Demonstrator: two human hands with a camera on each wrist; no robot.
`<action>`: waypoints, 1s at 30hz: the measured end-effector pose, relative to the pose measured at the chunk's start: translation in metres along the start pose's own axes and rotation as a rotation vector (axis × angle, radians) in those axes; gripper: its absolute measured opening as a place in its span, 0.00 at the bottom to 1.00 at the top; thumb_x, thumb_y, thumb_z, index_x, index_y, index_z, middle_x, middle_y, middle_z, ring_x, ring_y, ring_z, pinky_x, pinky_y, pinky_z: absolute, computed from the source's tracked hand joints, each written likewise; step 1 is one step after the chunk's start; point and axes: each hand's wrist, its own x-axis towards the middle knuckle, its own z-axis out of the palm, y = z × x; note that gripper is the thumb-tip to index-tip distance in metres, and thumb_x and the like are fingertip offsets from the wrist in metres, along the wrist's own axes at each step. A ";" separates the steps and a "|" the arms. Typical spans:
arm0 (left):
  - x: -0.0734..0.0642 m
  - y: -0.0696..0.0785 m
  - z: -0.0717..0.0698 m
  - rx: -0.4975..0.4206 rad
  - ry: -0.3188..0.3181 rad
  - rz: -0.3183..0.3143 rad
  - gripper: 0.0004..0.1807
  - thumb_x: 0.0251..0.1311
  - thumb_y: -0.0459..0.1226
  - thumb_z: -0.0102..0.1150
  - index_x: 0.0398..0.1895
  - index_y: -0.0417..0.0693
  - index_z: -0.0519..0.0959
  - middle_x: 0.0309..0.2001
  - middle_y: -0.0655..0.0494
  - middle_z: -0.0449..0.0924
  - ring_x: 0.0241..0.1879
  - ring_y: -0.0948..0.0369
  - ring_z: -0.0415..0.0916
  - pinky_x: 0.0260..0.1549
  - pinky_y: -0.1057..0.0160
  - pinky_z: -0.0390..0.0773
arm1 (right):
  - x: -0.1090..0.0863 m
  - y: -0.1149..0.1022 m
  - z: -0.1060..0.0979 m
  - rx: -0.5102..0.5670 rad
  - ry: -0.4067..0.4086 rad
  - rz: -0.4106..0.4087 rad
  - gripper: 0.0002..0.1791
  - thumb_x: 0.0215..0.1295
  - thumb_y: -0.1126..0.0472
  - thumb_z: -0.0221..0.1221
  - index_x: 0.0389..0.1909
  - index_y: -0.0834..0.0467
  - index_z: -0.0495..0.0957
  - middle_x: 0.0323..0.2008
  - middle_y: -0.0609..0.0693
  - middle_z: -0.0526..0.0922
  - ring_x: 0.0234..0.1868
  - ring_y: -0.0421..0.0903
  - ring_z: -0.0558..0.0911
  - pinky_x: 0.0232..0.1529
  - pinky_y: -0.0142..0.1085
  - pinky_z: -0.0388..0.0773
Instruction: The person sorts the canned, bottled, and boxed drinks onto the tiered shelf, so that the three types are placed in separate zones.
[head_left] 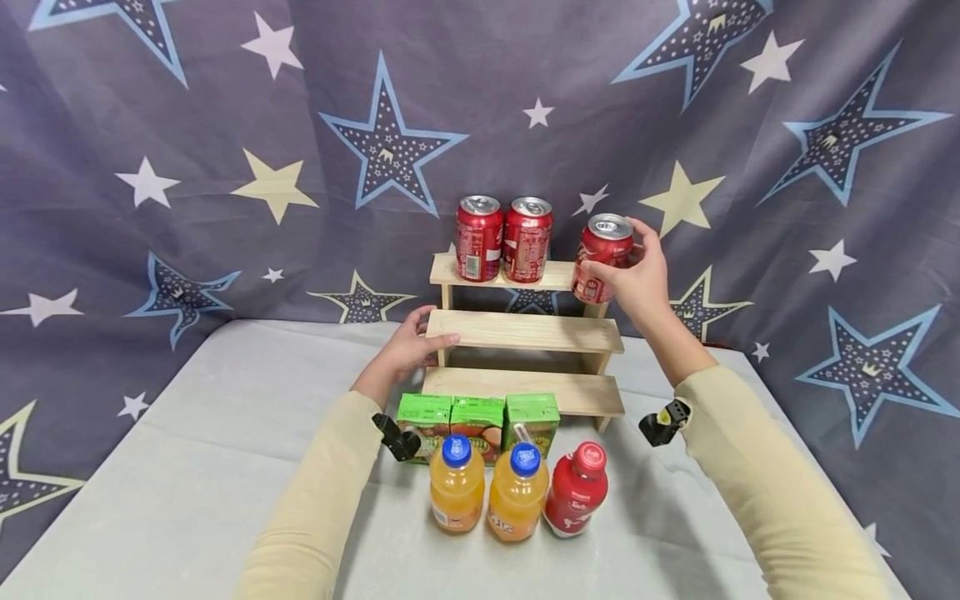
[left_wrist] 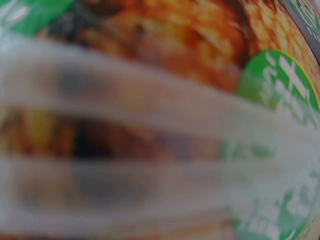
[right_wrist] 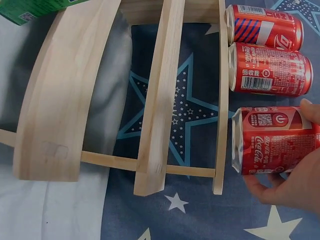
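Observation:
My right hand [head_left: 641, 271] grips a red Coca-Cola can [head_left: 600, 250] round its side, upright over the right end of the top step of the wooden three-step rack [head_left: 525, 332]. In the right wrist view a narrow gap shows between this can [right_wrist: 272, 140] and the top step's board [right_wrist: 220, 150]. Two more cola cans [head_left: 479, 237] stand side by side on that step's left and middle. My left hand [head_left: 405, 346] holds the left end of the middle step, its thumb on top of the board.
Three green drink cartons [head_left: 531, 408] stand before the lowest step. In front are two orange drink bottles [head_left: 457, 492] with blue caps and a red bottle [head_left: 576, 492]. A carton's printed side [left_wrist: 190, 40] and blurred straw wrapping fill the left wrist view. A star-patterned curtain [head_left: 480, 100] hangs behind.

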 end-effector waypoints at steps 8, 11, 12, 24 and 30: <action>-0.001 0.002 0.000 0.001 0.001 -0.001 0.47 0.57 0.38 0.63 0.73 0.55 0.43 0.69 0.40 0.53 0.61 0.43 0.66 0.55 0.42 0.72 | 0.005 -0.003 0.008 0.015 0.014 0.026 0.45 0.50 0.60 0.69 0.68 0.46 0.56 0.63 0.54 0.68 0.63 0.49 0.68 0.65 0.45 0.67; -0.002 0.003 0.000 0.003 0.003 -0.001 0.47 0.57 0.38 0.63 0.73 0.56 0.43 0.69 0.41 0.53 0.61 0.43 0.66 0.55 0.42 0.72 | 0.006 -0.003 0.012 0.022 0.021 0.026 0.45 0.50 0.61 0.70 0.68 0.47 0.56 0.63 0.54 0.68 0.63 0.49 0.68 0.65 0.45 0.67; -0.002 0.003 0.000 0.005 0.002 -0.001 0.47 0.57 0.38 0.63 0.73 0.55 0.43 0.69 0.41 0.53 0.61 0.43 0.66 0.55 0.42 0.72 | 0.006 -0.002 0.013 0.025 0.023 0.027 0.45 0.50 0.61 0.70 0.68 0.47 0.56 0.63 0.54 0.68 0.63 0.49 0.69 0.65 0.45 0.67; 0.000 0.002 0.001 0.003 -0.005 0.000 0.47 0.57 0.38 0.62 0.73 0.54 0.42 0.69 0.40 0.52 0.61 0.42 0.65 0.56 0.41 0.70 | 0.016 -0.001 0.024 0.023 0.039 0.047 0.46 0.52 0.60 0.69 0.69 0.45 0.54 0.64 0.53 0.67 0.64 0.47 0.68 0.65 0.43 0.65; -0.001 0.002 0.001 0.007 -0.005 0.003 0.47 0.58 0.38 0.62 0.73 0.54 0.42 0.69 0.40 0.52 0.61 0.42 0.65 0.56 0.41 0.71 | 0.022 -0.002 0.029 0.019 0.017 0.031 0.46 0.53 0.60 0.68 0.70 0.48 0.52 0.65 0.52 0.66 0.64 0.47 0.67 0.66 0.41 0.65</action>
